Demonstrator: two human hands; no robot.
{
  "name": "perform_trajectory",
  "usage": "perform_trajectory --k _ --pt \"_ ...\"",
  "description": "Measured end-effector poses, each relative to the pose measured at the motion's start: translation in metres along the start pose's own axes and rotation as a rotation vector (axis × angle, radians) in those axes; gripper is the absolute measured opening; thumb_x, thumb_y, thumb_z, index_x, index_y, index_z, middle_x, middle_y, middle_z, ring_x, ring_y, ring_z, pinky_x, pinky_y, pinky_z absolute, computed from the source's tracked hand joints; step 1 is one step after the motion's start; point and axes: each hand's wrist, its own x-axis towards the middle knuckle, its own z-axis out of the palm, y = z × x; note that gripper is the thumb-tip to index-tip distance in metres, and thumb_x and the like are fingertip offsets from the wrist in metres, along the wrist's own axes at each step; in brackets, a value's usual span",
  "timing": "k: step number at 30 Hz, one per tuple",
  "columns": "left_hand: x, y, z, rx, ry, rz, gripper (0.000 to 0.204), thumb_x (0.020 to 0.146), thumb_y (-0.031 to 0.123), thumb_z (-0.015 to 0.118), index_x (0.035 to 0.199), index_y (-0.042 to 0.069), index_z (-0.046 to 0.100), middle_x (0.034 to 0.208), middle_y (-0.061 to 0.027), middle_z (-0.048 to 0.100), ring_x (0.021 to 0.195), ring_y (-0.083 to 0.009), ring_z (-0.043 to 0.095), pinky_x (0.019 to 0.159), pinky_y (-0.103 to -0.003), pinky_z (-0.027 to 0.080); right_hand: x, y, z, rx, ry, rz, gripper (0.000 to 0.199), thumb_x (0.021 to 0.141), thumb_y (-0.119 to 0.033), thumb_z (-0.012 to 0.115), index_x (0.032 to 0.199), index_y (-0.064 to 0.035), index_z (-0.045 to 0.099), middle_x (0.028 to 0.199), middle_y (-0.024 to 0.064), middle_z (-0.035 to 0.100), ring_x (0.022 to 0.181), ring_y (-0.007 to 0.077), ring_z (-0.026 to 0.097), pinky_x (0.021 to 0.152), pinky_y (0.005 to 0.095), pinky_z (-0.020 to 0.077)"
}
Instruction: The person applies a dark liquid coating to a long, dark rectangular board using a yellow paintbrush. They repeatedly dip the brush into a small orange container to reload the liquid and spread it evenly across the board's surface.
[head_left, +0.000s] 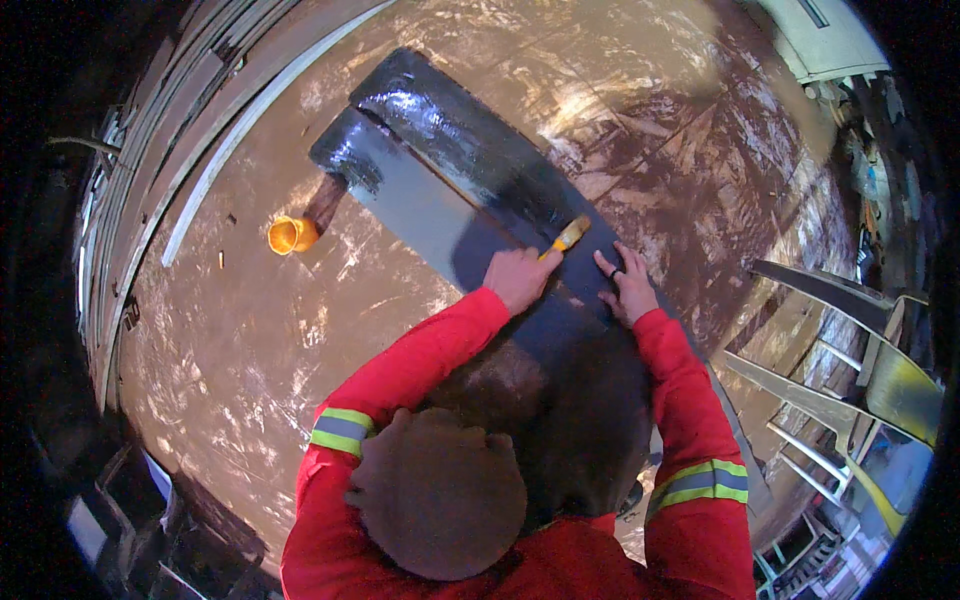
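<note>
My left hand (519, 279) is closed around the yellow handle of a paintbrush (573, 232), whose pale bristles touch or hover just over a dark panel (410, 195). The panel lies slanting away from me to the far left, with a narrow lengthwise gap. Its far end is glossy black, as if wet, while the nearer left strip looks duller grey. On the panel's right edge my right hand (630, 287) rests with its fingers spread, a dark ring on one finger. Shadow covers the near part of the panel.
A yellow-orange cup (290, 235) stands on the brown, stained floor (240, 340), left of the panel. Long strips and bars (215, 130) lie along the far left. Metal chair-like frames (850, 370) stand at the right. A pale flat object (825, 40) sits at the far right.
</note>
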Motion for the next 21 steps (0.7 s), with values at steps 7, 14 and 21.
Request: perform_trajectory --k 7,14,21 --pt "0.021 -0.027 -0.023 0.048 0.054 -0.173 0.024 0.085 0.020 0.057 0.108 0.016 0.055 0.072 -0.0103 0.060 0.060 -0.0315 0.063 0.048 -0.046 0.048 0.000 0.002 -0.003 -0.006 -0.041 0.010 0.080 0.068 -0.012 0.079 0.140 -0.0283 0.046 0.149 0.0130 0.030 0.135 0.0403 0.030 0.109 0.0466 0.0362" --pt "-0.058 -0.038 -0.019 0.106 0.127 -0.172 0.023 0.081 0.019 0.061 0.104 0.019 0.058 0.068 -0.0074 0.056 0.056 -0.0285 0.060 0.047 -0.043 0.047 -0.001 0.001 -0.006 -0.011 -0.031 0.024 0.079 0.068 -0.011 0.079 0.139 -0.0273 0.048 0.147 0.0142 0.032 0.133 0.0393 0.032 0.110 0.0452 0.0344" --pt "-0.055 -0.073 -0.042 0.120 0.371 -0.413 0.016 0.085 0.020 0.061 0.100 0.018 0.057 0.062 -0.0077 0.059 0.050 -0.0279 0.060 0.043 -0.042 0.046 0.000 -0.001 -0.002 0.012 -0.039 0.020 0.079 0.068 -0.011 0.079 0.139 -0.0264 0.048 0.147 0.0145 0.032 0.133 0.0393 0.032 0.110 0.0455 0.0330"
